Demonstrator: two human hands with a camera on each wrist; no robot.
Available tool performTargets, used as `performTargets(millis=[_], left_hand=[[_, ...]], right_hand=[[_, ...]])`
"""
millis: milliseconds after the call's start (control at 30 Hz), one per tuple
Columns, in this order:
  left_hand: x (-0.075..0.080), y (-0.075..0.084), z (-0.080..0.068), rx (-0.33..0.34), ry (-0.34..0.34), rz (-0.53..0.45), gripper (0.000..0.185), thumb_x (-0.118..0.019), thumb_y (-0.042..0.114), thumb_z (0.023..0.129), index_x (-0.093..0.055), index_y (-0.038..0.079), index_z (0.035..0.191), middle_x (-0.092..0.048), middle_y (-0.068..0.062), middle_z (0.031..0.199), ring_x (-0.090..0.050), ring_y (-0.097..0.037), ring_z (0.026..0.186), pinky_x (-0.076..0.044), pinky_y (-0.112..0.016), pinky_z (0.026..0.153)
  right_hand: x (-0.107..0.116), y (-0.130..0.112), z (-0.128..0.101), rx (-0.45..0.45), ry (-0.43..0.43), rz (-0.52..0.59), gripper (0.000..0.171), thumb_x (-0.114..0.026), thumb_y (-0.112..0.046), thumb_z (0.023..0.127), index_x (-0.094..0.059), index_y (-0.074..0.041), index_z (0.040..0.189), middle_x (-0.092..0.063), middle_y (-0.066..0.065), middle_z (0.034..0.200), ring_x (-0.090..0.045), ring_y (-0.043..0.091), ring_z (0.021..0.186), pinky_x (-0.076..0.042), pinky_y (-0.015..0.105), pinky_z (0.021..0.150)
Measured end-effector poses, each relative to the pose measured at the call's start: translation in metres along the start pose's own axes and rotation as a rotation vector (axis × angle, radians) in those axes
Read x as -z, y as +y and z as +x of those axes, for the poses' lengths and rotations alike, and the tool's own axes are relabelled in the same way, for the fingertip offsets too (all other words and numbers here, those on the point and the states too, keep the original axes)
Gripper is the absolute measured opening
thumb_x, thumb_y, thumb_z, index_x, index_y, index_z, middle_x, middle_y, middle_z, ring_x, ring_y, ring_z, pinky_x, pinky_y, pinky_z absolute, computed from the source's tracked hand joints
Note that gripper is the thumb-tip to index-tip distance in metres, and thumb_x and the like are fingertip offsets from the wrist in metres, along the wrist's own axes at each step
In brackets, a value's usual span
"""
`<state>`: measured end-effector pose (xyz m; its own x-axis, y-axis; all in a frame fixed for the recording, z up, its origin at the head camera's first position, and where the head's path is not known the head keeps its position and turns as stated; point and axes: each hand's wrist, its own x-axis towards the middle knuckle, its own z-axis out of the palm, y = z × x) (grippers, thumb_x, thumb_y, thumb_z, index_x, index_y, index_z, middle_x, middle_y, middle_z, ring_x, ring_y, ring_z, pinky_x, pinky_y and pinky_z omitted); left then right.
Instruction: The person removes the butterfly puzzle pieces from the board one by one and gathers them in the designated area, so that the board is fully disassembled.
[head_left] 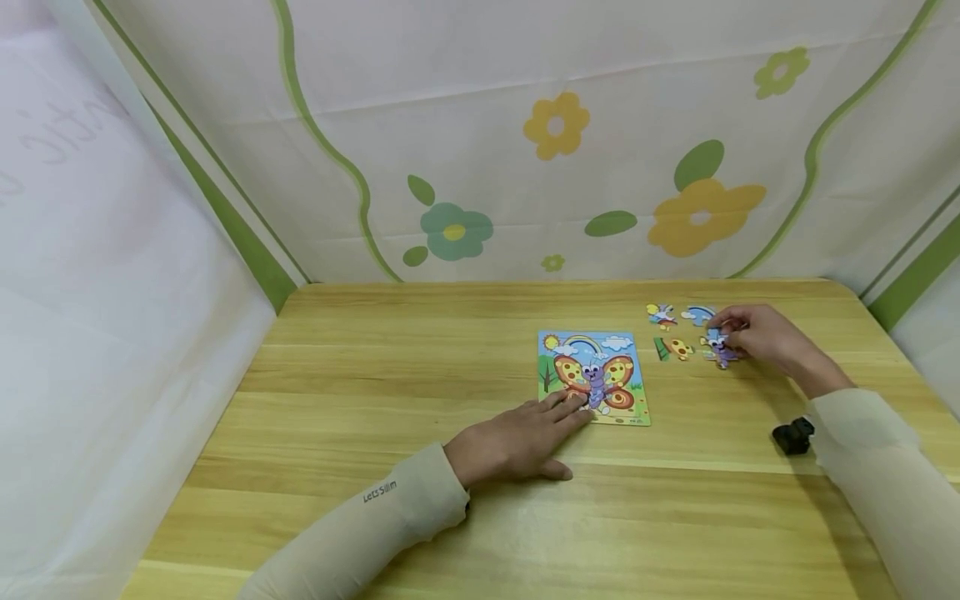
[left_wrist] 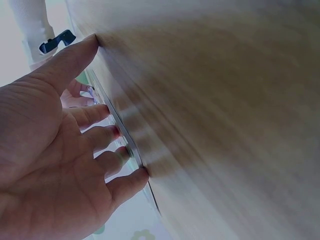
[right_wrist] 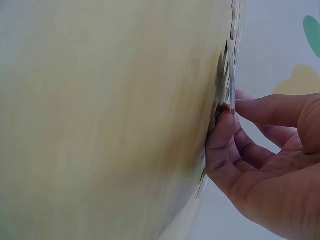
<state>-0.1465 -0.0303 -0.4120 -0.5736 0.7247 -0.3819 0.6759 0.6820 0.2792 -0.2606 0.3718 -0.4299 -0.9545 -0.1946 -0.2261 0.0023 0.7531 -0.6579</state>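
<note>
Right hand [head_left: 753,333] pinches a loose puzzle piece [head_left: 720,348] right of the puzzle board [head_left: 592,377], which the flat, open left hand [head_left: 517,440] pins to the tabletop [head_left: 360,392].

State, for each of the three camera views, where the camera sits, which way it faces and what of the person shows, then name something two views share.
Head: worn on the head, facing forward and down at the light wooden table; both sleeved arms show.
Left wrist: low beside the table, looking along the left hand, flat on the colourful butterfly puzzle board.
Right wrist: low at table level, facing the right hand pinching a purple puzzle piece.
Shared: head and left wrist views both show the board under the left fingers.
</note>
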Motion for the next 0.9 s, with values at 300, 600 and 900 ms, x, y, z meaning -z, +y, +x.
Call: performTargets(millis=[300,600,900], left_hand=[[-0.0009,-0.0004,0.0006,0.003,-0.003,-0.004,0.081,-0.060,0.045,0.106,-0.016,0.022,0.170,-0.006,0.002,0.179,-0.007,-0.020,0.166,-0.021,-0.042,0.132],[-0.0010,-0.0009,0.0000,-0.002,0.002,-0.010,0.081,-0.060,0.045,0.106,-0.016,0.022,0.170,-0.005,0.001,0.179,-0.006,-0.021,0.166,-0.021,-0.043,0.132],[-0.0014,-0.0012,0.0000,-0.005,-0.001,-0.005,0.081,-0.059,0.045,0.106,-0.016,0.021,0.170,-0.005,0.002,0.179,-0.007,-0.021,0.166,-0.021,-0.043,0.132]], right_hand=[[-0.0016,0.0002,0.0001,0.013,0.016,-0.032,0.033,-0.049,0.009,0.098,-0.061,0.012,0.129,-0.059,0.020,0.104,-0.052,0.017,0.078,-0.050,0.030,0.060],[-0.0020,-0.0013,-0.0011,0.003,0.024,-0.037,0.032,-0.051,0.007,0.099,-0.061,0.011,0.129,-0.058,0.021,0.107,-0.052,0.018,0.081,-0.050,0.030,0.061],[-0.0029,-0.0031,-0.0008,0.029,0.050,-0.064,0.031,-0.055,0.009,0.095,-0.064,0.012,0.124,-0.060,0.022,0.105,-0.052,0.021,0.083,-0.048,0.030,0.059]])
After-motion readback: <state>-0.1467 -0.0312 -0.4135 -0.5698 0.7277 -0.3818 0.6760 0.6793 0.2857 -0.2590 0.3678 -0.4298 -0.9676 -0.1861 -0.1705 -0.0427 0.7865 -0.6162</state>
